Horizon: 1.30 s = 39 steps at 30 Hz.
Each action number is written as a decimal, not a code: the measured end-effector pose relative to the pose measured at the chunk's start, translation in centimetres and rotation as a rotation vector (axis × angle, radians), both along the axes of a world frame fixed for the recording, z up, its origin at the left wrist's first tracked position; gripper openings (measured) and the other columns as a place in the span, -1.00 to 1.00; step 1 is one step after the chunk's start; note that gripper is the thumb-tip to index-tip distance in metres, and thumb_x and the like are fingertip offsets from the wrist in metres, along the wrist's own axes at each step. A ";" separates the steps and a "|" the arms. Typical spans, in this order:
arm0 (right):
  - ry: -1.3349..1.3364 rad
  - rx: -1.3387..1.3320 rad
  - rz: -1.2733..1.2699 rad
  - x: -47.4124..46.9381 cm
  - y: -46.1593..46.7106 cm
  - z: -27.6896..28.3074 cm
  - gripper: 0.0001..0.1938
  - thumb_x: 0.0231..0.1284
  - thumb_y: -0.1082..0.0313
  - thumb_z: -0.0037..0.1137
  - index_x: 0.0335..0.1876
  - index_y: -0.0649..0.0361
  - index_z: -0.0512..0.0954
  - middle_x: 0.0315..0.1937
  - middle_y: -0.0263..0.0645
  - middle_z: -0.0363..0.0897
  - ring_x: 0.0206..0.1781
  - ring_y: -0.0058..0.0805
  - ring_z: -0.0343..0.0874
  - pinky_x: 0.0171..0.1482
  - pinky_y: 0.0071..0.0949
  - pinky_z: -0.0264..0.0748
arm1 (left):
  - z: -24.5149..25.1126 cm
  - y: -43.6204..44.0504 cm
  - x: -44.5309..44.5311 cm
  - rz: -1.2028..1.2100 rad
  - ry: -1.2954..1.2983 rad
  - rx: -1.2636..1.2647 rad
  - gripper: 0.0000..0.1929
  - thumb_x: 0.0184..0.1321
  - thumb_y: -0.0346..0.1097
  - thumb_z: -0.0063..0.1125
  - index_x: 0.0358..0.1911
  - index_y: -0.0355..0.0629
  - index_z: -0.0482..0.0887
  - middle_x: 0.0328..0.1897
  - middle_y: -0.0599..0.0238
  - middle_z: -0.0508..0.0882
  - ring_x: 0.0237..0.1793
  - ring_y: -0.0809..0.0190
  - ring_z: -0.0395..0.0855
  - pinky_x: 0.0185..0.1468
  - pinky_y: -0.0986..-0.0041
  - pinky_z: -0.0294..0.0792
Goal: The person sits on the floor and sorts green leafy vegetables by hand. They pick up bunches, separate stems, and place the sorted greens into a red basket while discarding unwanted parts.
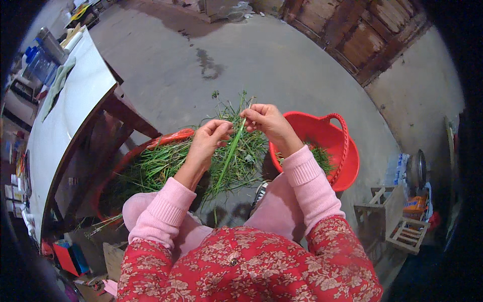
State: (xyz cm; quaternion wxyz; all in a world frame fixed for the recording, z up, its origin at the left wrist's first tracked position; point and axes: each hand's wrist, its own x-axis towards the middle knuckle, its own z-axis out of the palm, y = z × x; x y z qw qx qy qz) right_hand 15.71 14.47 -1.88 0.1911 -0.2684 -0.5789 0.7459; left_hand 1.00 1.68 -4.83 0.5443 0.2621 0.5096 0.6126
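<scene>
Pinched near its pale end by my right hand [266, 122], a long green plant stalk [234, 145] hangs down toward my knees. Close to the stalk on its left is my left hand [211, 139], fingers curled; whether it grips a strand cannot be made out. Beneath both hands a heap of cut green stems [247, 162] lies on the floor. More stems fill a red basket [124, 166] at my left knee. By my right forearm stands a red plastic basket [351, 162] with a braided-look handle, holding some greens [320, 156].
A white-topped table [85, 83] with dark wooden legs stands to the left, a plastic water jug [41, 66] on it. Small wooden stools [385, 211] are on the right. A worn wooden door [358, 34] lies beyond the concrete floor [279, 64], which has a wet patch.
</scene>
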 end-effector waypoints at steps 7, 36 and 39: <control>0.018 0.123 -0.061 -1.2 -1.2 -0.8 -0.76 0.21 0.21 0.02 -0.32 0.25 0.57 -0.56 -0.40 0.51 -0.55 -0.71 0.46 -0.47 -0.74 0.38 | 1.4 -0.4 0.3 -0.047 -0.070 -0.059 -0.82 0.09 -0.30 0.19 -0.28 -0.20 0.58 -0.41 0.45 0.60 -0.44 0.51 0.51 -0.40 0.70 0.34; -0.023 0.451 -0.141 -1.2 -0.5 -0.7 -0.83 0.15 0.31 0.05 -0.37 0.27 0.53 -0.50 -0.38 0.56 -0.47 -0.70 0.48 -0.42 -0.68 0.42 | 1.0 -0.3 -0.6 0.069 -0.070 0.020 -0.79 0.13 -0.34 0.14 -0.21 -0.31 0.57 -0.42 0.32 0.63 -0.44 0.43 0.56 -0.37 0.65 0.42; -0.026 0.363 -0.269 -0.6 0.4 -0.3 -0.84 0.18 0.31 0.02 -0.32 0.25 0.53 -0.46 -0.36 0.56 -0.46 -0.71 0.44 -0.37 -0.70 0.40 | 0.8 -0.3 -0.6 0.050 -0.111 0.006 -0.78 0.14 -0.33 0.14 -0.21 -0.31 0.56 -0.42 0.32 0.62 -0.45 0.42 0.56 -0.37 0.63 0.43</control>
